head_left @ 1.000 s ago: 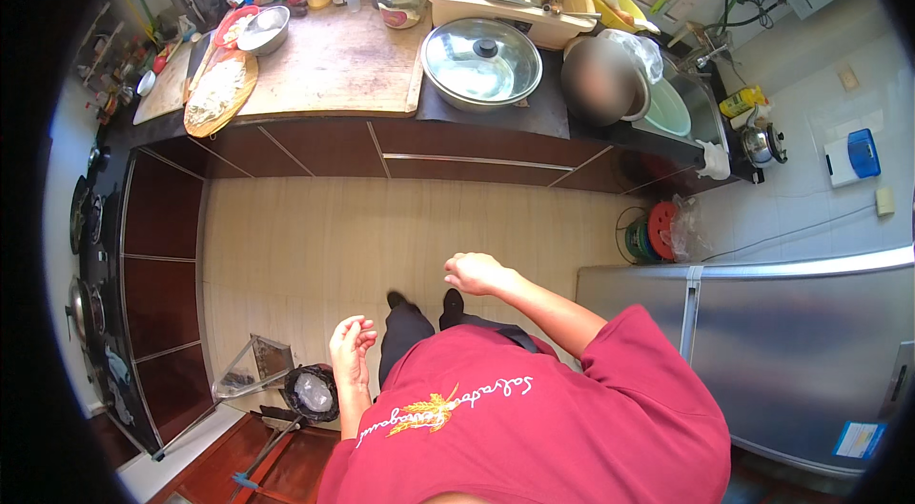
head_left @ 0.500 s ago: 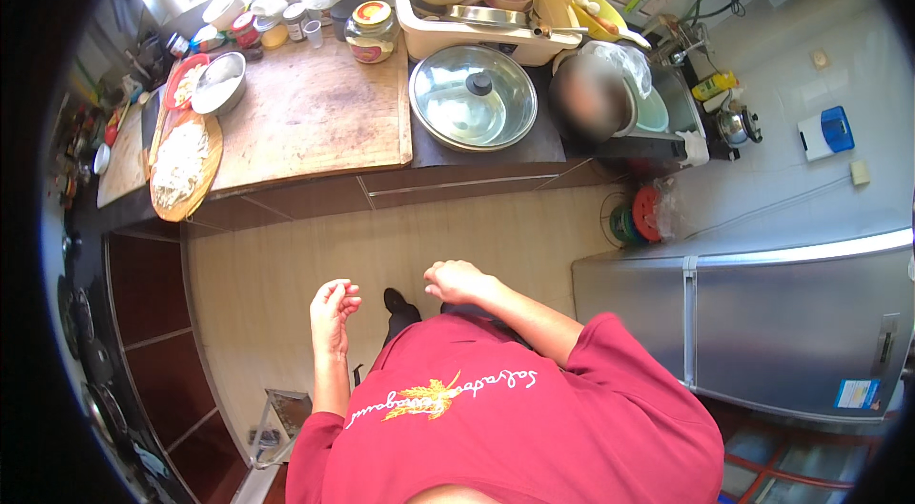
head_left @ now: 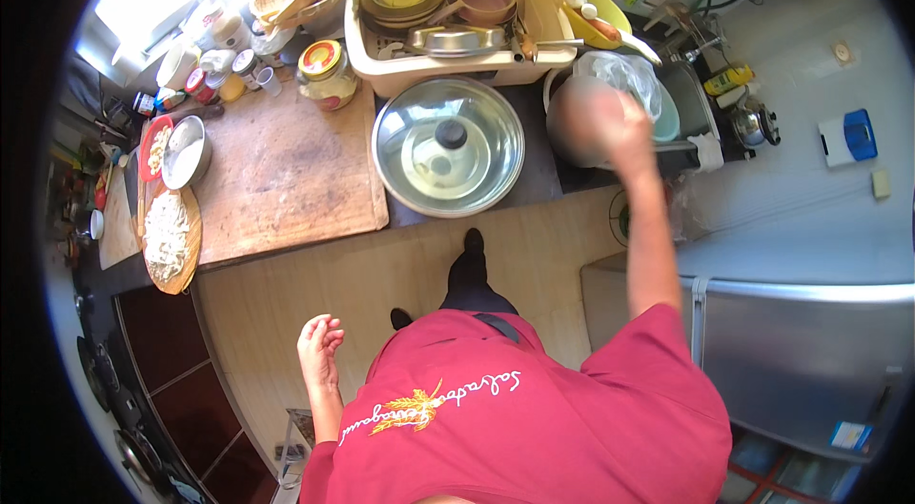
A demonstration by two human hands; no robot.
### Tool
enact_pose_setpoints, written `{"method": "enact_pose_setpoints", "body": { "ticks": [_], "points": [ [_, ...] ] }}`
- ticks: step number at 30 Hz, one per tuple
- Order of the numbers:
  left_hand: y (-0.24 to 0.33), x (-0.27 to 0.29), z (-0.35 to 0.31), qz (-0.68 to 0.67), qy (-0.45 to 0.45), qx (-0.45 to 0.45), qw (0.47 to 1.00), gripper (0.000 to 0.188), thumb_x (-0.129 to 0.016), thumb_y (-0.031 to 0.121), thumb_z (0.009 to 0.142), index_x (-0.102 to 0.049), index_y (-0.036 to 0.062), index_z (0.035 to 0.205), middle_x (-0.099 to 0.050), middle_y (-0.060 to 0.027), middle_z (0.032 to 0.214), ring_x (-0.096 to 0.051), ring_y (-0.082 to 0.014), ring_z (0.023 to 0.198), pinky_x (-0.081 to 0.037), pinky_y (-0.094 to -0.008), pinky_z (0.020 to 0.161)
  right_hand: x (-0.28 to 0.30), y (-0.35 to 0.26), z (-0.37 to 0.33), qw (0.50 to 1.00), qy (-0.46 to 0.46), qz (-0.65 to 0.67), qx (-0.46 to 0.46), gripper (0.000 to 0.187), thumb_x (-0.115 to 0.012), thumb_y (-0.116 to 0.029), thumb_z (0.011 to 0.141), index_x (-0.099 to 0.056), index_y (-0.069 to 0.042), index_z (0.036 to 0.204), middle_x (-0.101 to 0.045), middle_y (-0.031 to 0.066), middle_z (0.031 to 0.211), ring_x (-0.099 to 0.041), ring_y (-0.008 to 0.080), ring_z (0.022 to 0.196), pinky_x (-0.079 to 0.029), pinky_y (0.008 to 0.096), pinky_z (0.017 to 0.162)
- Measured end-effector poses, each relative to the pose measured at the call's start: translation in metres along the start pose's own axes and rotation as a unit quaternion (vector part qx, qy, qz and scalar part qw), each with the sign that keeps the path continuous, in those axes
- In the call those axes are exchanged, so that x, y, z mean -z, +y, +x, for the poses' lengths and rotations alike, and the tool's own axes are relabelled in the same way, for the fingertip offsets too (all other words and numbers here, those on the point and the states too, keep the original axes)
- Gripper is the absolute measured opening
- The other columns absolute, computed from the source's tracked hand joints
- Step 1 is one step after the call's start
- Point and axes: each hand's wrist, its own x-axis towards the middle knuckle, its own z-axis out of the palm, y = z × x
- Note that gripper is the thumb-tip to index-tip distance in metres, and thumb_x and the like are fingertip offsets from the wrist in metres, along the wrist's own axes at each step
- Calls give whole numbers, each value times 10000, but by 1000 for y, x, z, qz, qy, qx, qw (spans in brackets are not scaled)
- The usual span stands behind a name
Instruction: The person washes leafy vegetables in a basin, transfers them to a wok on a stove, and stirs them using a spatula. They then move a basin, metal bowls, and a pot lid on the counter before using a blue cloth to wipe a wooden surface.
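My right hand [head_left: 632, 139] reaches out over the sink area at the right of the counter. A blurred patch covers its fingers, so whether they hold anything is hidden. Beside it are a crumpled clear plastic bag [head_left: 624, 75] and a pale green basin [head_left: 666, 119]. My left hand [head_left: 320, 342] hangs low over the floor at my left side, loosely curled, fingers apart, with nothing in it. On the counter before me stands a wide metal pan with a glass lid [head_left: 419, 161] and black knob.
A large wooden board [head_left: 286, 171] covers the counter at left, with a jar [head_left: 327, 75] on it. A small round board [head_left: 193, 247] bears white shreds near a metal bowl [head_left: 187, 152]. Behind the pan sits a dish box [head_left: 381, 75]. The fridge [head_left: 791, 352] stands at right.
My right hand has gone from in front of my body forward and right to the sink area. I have stepped closer to the counter. My left hand has lowered slightly.
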Motion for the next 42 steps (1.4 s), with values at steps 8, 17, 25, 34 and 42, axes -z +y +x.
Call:
{"method": "enact_pose_setpoints", "body": {
  "ticks": [8, 17, 25, 34, 42],
  "points": [
    [18, -136, 26, -40, 62, -22, 997, 173, -548, 145, 859, -555, 25, 983, -616, -87, 848, -601, -129, 655, -491, -222, 609, 1, 204, 189, 943, -221, -226, -102, 347, -625, -258, 716, -619, -55, 997, -611, 162, 987, -593, 274, 917, -462, 349, 811],
    [42, -244, 52, -5, 0, -33, 999, 173, -524, 116, 869, -546, 2, 998, -618, -104, 871, -611, -125, 663, -501, -213, 613, -34, 257, 229, 880, -410, -234, -48, 373, -725, -270, 567, -629, -24, 830, -613, 167, 874, -594, 280, 844, -468, 359, 753],
    [60, -270, 64, -24, 6, -48, 999, 170, -523, 114, 870, -546, -1, 992, -618, -105, 870, -604, -118, 668, -498, -209, 621, -23, 265, 238, 908, -363, -139, -156, 291, -598, -277, 574, -657, -37, 729, -625, 149, 682, -618, 241, 651, -485, 328, 641],
    [78, -303, 70, -11, -37, -52, 998, 181, -515, 112, 874, -544, -5, 1009, -612, -106, 884, -597, -130, 690, -488, -237, 664, -7, 252, 241, 954, -172, -35, -243, 361, -587, -383, 677, -681, -45, 761, -639, 140, 698, -629, 260, 691, -481, 326, 679],
    [92, -338, 64, -1, -81, -78, 994, 190, -509, 112, 877, -539, -8, 1022, -610, -107, 894, -589, -124, 717, -477, -236, 696, 51, 229, 225, 993, 85, -75, -36, 297, -573, -317, 748, -652, -32, 761, -599, 147, 738, -588, 302, 677, -470, 350, 646]
  ]
}}
